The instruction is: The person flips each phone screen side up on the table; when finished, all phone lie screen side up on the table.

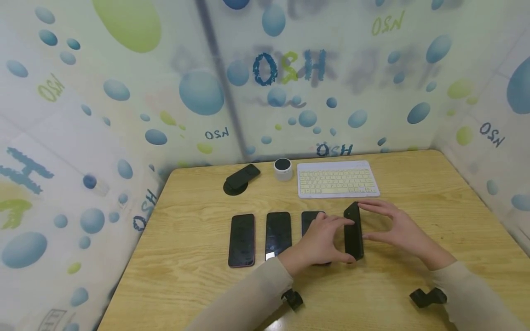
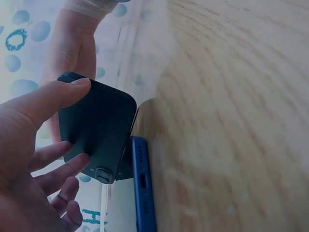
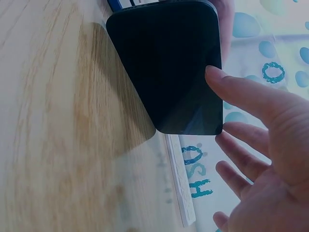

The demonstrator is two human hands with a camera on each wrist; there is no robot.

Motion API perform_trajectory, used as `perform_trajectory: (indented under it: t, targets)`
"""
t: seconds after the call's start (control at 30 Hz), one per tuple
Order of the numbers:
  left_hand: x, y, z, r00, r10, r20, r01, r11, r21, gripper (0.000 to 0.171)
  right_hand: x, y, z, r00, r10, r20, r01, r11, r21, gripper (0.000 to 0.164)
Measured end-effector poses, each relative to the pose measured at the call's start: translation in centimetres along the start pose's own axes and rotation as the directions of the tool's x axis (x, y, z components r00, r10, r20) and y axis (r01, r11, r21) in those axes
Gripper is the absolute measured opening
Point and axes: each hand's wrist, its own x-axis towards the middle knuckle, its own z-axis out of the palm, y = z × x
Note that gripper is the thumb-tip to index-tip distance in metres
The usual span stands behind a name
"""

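A black smartphone stands tilted on its long edge on the table, between both hands. My left hand holds it from the left, thumb at the near end; in the left wrist view, its fingers touch the back near the camera lens. From the right, my right hand holds it with thumb and fingertips; the thumb rests on the dark screen in the right wrist view. Beneath my left hand lies a blue-edged phone, partly hidden in the head view.
Two more phones, one red-edged and one black, lie left of the hands. Behind stand a white keyboard, a small white cylinder and a dark phone on a round black pad. A patterned curtain surrounds the wooden table.
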Motion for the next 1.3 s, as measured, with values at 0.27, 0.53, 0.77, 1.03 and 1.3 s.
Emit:
perform_trajectory:
  t: [0.27, 0.53, 0.77, 1.03, 1.3]
  targets:
    - [-0.3, -0.2, -0.8, 1.000, 0.018, -0.014, -0.019, 0.999, -0.029, 0.088, 0.5, -0.3, 0.5, 1.000, -0.009, 0.005, 0.009, 1.000, -0.010, 0.073]
    - [-0.8, -0.5, -1.7, 0.999, 0.024, -0.024, -0.025, 0.999, -0.034, 0.088, 1.1, -0.7, 1.3, 0.999, -0.048, -0.019, 0.047, 0.998, -0.029, 0.075]
    - [-1.2, -1.0, -2.3, 1.000, 0.001, -0.005, -0.002, 0.998, -0.065, 0.085, 1.5, -0.9, 1.8, 0.999, -0.047, -0.005, 0.047, 0.999, -0.023, 0.075]
    - [-1.8, -2.0, -2.8, 1.000, 0.001, 0.021, 0.001, 0.993, -0.114, 0.084, 2.3, -0.3, 2.2, 0.998, -0.002, 0.066, 0.008, 0.996, -0.090, 0.078]
    - [-2.1, -3.1, -2.5, 0.998, -0.035, 0.051, 0.041, 0.992, -0.123, 0.084, 2.0, 0.6, 2.2, 0.992, 0.069, 0.104, -0.046, 0.978, -0.202, 0.080]
